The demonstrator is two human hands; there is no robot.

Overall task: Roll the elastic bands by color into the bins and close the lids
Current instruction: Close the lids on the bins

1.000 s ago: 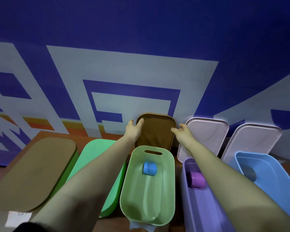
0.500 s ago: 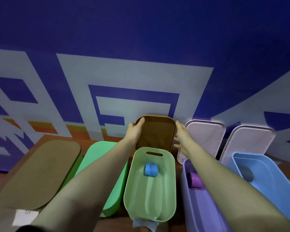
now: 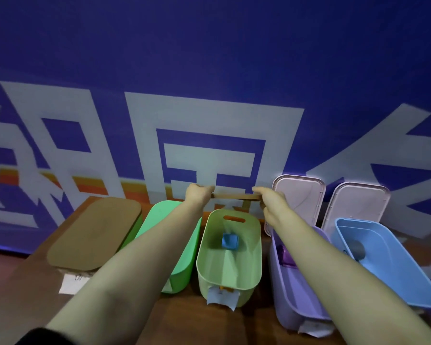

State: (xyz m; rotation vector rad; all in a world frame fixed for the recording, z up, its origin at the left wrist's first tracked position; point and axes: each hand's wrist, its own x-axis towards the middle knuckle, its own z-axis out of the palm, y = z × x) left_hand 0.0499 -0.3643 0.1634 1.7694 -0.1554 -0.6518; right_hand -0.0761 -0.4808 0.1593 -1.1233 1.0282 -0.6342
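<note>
Brown lid (image 3: 234, 196), seen edge-on as a thin strip, is held level in the air above the far end of the light green bin (image 3: 204, 260), clear of its rim. The left hand (image 3: 199, 194) grips the lid's left end with its fingers curled over the edge. The right hand (image 3: 271, 202) grips the right end the same way. Both forearms reach forward across the row of bins.

The light green bin stands open. A blue roll (image 3: 229, 241) lies on its floor near the far end, below the handle slot. A paper label (image 3: 222, 298) hangs from its near wall.

To its right stands the purple bin (image 3: 291, 302), open, with a purple roll (image 3: 287, 256) inside, partly hidden by the right forearm. Behind it a pale lid (image 3: 299, 195) leans upright against the banner (image 3: 209, 70). Further right is the blue bin (image 3: 393, 270), open, holding a dark rounded object (image 3: 357, 250) that cannot be identified. A second pale lid (image 3: 358, 204) leans behind it.

To the left of the light green bin, a green bin (image 3: 159, 220) is shut under a green lid. At the far left another bin is shut under a tan lid (image 3: 95, 232). All bins stand on a brown wooden tabletop (image 3: 23, 290). The banner is blue with large white characters.
</note>
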